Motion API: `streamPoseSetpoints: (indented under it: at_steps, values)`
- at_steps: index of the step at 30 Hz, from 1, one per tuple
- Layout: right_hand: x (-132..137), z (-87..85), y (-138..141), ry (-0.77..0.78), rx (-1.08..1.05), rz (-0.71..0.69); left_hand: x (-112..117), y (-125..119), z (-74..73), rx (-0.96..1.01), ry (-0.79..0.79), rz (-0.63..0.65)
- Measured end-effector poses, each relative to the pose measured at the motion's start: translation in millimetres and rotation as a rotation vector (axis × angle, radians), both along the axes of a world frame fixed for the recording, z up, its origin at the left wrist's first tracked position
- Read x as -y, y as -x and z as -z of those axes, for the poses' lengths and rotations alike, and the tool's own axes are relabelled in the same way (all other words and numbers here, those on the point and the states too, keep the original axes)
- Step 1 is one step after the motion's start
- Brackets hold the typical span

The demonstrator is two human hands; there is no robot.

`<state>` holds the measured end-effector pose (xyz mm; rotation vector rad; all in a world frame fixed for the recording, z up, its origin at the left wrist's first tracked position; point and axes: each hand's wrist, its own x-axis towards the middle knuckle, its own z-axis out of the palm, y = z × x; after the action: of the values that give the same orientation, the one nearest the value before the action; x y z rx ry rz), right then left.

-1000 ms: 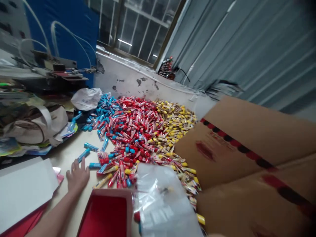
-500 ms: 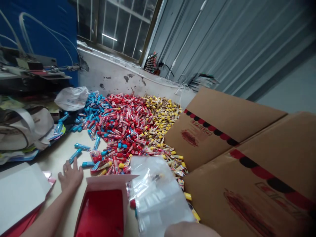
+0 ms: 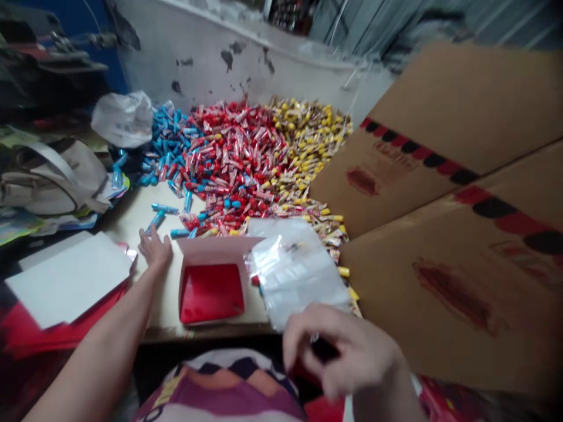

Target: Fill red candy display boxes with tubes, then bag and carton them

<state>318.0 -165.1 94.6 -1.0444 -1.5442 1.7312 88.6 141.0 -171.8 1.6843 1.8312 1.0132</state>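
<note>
In the head view my left hand (image 3: 155,249) lay flat and open on the worktop (image 3: 132,215), holding nothing, just short of a blue tube (image 3: 157,221). The tube lay flat, its long axis slanting away to my right. My right hand (image 3: 347,346) hung low with its fingers curled; I could not tell whether it held anything. The red box (image 3: 211,290) stood open between my hands. I judged this a reach for the tube, which called for a short move forward and a pinch across it.

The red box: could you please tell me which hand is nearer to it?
Left. The left hand lies on the table just beside the red box; the right hand hovers farther off, past the table's front edge.
</note>
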Motion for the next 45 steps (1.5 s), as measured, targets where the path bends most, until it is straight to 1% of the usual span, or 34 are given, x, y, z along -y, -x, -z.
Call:
streamPoseSetpoints:
  at_steps: [1, 2, 3, 5, 6, 8, 9, 11, 13, 15, 17, 20, 21, 23, 25, 27, 29, 33, 36, 39, 42, 45]
  values:
    - [14, 11.7, -10, 0.053, 0.046, 0.2, 0, 3, -1.7, 0.028, 0.001, 0.015]
    - [29, 24.6, -18, 0.11, 0.088, 0.372, 1, 6, -3.1, 0.055, 0.005, 0.032]
    - [43, 38.2, -26, 0.158, 0.127, 0.513, 3, 10, -4.4, 0.079, 0.012, 0.06]
    - [69, 65.4, -36, 0.221, 0.184, 0.699, 17, 19, -7.2, 0.118, 0.038, 0.15]
    - [77, 78.0, -39, 0.24, 0.207, 0.761, 29, 23, -8.7, 0.152, 0.049, 0.207]
    - [86, 99.1, -39, 0.268, 0.234, 0.839, 60, 29, -10.7, 0.213, 0.065, 0.327]
    - [85, 106.9, -36, 0.275, 0.237, 0.859, 77, 30, -11.1, 0.244, 0.075, 0.386]
    - [80, 117.0, -28, 0.272, 0.219, 0.867, 108, 27, -10.2, 0.33, 0.112, 0.484]
    - [71, 121.1, -17, 0.249, 0.182, 0.839, 129, 20, -7.9, 0.412, 0.15, 0.524]
    - [63, 122.3, -8, 0.21, 0.15, 0.797, 138, 13, -5.0, 0.456, 0.163, 0.513]
    - [58, 123.0, -2, 0.159, 0.139, 0.77, 138, 11, -2.0, 0.456, 0.155, 0.5]
    - [57, 123.4, 3, 0.087, 0.15, 0.748, 133, 17, 2.9, 0.479, 0.127, 0.503]
    - [58, 123.0, 3, 0.068, 0.154, 0.743, 132, 22, 5.1, 0.475, 0.107, 0.486]
    - [58, 120.8, 2, 0.035, 0.158, 0.745, 132, 33, 11.0, 0.428, 0.047, 0.405]
    - [57, 117.9, 1, -0.008, 0.156, 0.765, 133, 43, 18.6, 0.35, -0.009, 0.307]
    - [53, 116.2, -1, -0.053, 0.134, 0.801, 135, 50, 26.6, 0.298, -0.04, 0.245]
    - [46, 117.2, -3, -0.075, 0.084, 0.851, 136, 53, 33.4, 0.285, -0.041, 0.231]
    - [29, 125.4, -5, -0.051, -0.029, 0.947, 134, 54, 41.9, 0.284, -0.026, 0.247]
    - [20, 130.6, -1, -0.045, -0.047, 0.978, 132, 56, 45.3, 0.292, -0.012, 0.258]
    - [15, 131.5, 8, -0.01, -0.097, 0.987, 134, 59, 45.9, 0.303, 0.0, 0.272]
    - [11, 130.2, 15, 0.033, -0.131, 0.97, 139, 60, 42.1, 0.311, 0.005, 0.274]
    - [3, 128.7, 11, 0.05, -0.114, 0.974, 145, 60, 36.1, 0.319, -0.004, 0.259]
